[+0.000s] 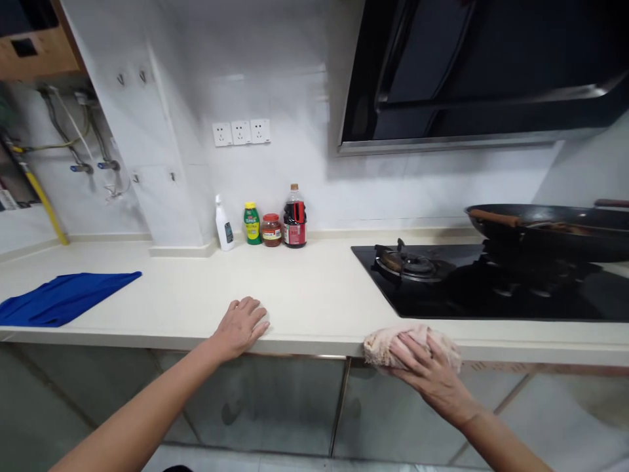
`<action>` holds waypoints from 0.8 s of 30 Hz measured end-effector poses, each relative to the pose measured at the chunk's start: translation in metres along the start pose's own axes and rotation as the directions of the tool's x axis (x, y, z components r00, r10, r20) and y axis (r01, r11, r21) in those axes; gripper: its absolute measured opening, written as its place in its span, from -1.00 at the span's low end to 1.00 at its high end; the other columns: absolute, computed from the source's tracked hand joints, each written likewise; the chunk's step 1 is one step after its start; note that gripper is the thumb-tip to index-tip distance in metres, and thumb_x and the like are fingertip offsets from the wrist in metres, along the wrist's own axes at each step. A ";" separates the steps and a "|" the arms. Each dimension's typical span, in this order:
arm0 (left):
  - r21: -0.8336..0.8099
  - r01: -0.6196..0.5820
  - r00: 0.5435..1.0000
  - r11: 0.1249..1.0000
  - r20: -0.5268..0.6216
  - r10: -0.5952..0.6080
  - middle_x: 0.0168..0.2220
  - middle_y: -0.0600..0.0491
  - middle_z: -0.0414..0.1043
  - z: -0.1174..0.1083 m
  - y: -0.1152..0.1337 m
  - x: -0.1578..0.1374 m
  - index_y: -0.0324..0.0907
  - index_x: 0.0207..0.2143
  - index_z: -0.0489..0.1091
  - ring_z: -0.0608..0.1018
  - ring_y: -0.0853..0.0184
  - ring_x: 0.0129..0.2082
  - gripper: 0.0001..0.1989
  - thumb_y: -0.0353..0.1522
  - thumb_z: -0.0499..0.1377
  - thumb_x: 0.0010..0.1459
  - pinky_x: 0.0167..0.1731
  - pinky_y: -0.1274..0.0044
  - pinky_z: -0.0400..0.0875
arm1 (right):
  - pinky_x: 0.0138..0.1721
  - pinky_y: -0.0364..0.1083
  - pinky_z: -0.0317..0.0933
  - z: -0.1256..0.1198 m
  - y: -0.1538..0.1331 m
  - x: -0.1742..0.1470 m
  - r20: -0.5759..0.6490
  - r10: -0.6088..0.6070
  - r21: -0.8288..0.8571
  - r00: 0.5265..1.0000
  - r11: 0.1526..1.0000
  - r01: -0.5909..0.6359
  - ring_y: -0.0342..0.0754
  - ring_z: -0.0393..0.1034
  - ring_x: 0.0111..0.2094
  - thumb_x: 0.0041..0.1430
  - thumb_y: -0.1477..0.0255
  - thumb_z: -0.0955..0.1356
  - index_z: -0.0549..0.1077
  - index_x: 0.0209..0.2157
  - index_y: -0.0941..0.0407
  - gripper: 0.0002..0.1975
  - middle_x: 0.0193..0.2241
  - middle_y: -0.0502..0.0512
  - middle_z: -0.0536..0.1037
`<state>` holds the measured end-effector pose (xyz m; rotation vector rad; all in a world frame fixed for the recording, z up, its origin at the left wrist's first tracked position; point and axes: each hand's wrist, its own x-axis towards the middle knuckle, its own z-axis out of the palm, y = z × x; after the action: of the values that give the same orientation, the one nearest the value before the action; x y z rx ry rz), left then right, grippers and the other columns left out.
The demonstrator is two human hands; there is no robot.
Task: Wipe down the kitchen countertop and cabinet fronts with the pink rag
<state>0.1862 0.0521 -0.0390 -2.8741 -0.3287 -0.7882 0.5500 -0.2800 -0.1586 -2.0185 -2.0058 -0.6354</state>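
My right hand [427,373] presses a pinkish-beige cleaning cloth [381,346] against the front edge of the white countertop [314,288], just below the black gas stove [442,305]. The cloth is bunched up, and my fingers lie over its top. To the left, my left hand [242,328] rests on the counter near the edge, fingers apart, with nothing in it.
Against the wall stand a white spray bottle [225,226], a green squeeze bottle [252,226], a red-lidded jar [271,231] and a dark sauce bottle [295,223]. A blue cloth [69,298] lies at left. A wok [555,239] sits on the stove beneath the range hood [481,72].
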 end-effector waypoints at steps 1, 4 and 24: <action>-0.006 -0.011 1.000 1.000 0.021 0.011 -0.02 -0.06 0.46 0.000 0.000 0.001 -0.07 -0.04 0.46 0.42 0.15 0.04 -0.73 -0.21 0.04 0.37 0.00 0.31 0.27 | 0.30 0.51 -0.26 0.000 -0.003 -0.001 -0.036 0.004 -0.030 0.999 1.000 -0.005 0.19 0.15 0.33 0.30 0.58 0.23 0.51 0.04 -0.31 -0.49 0.21 -0.03 0.44; -0.039 0.004 0.999 0.999 0.044 -0.002 0.03 -0.04 0.45 0.001 -0.003 0.001 -0.06 0.02 0.43 0.43 0.18 0.05 -0.69 -0.19 0.01 0.38 -0.01 0.36 0.28 | 0.30 0.49 -0.32 0.004 -0.029 0.013 -0.170 -0.021 -0.120 0.985 0.993 0.000 0.19 0.15 0.32 0.31 0.56 0.24 0.55 -0.04 -0.25 -0.57 0.21 0.00 0.45; 0.069 0.064 0.994 0.996 0.080 -0.070 0.13 0.00 0.50 0.016 -0.024 0.004 0.01 0.10 0.46 0.49 0.12 0.14 -0.55 -0.04 0.01 0.33 0.00 0.34 0.38 | 0.24 0.25 0.04 0.056 0.060 -0.084 -0.656 0.208 -0.087 0.726 0.934 -0.346 0.18 0.08 0.28 0.19 0.45 0.39 0.56 -0.31 -0.03 -0.90 0.04 0.12 0.37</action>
<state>0.1913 0.0788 -0.0487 -2.8514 -0.4548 -0.6571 0.6203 -0.3320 -0.2370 -1.7958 -1.2434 -1.2904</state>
